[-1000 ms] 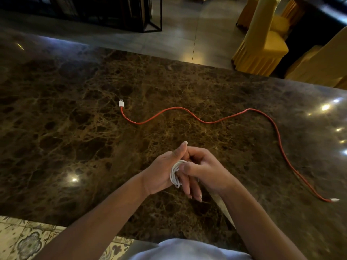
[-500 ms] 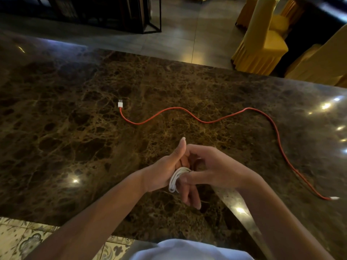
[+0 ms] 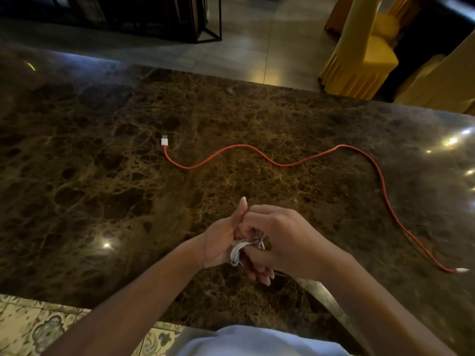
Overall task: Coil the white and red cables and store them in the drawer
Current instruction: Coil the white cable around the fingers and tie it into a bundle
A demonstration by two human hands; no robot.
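My left hand (image 3: 221, 242) and right hand (image 3: 280, 237) are together, both gripping the coiled white cable (image 3: 241, 250); the red cable (image 3: 282, 164) is lying loose on the surface (image 3: 102, 176).

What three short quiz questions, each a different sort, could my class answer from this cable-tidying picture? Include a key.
1. True or false: the red cable is already coiled.
2. Multiple choice: the white cable is (A) stretched across the marble table, (B) bundled between the left hand and right hand, (C) lying on the floor.
3. Fill in: the red cable's white USB plug lies at its ____ end, seen from the wearer.

Key
1. False; it lies loose in waves on the table.
2. B.
3. Left; the other end lies near the right edge of the picture.
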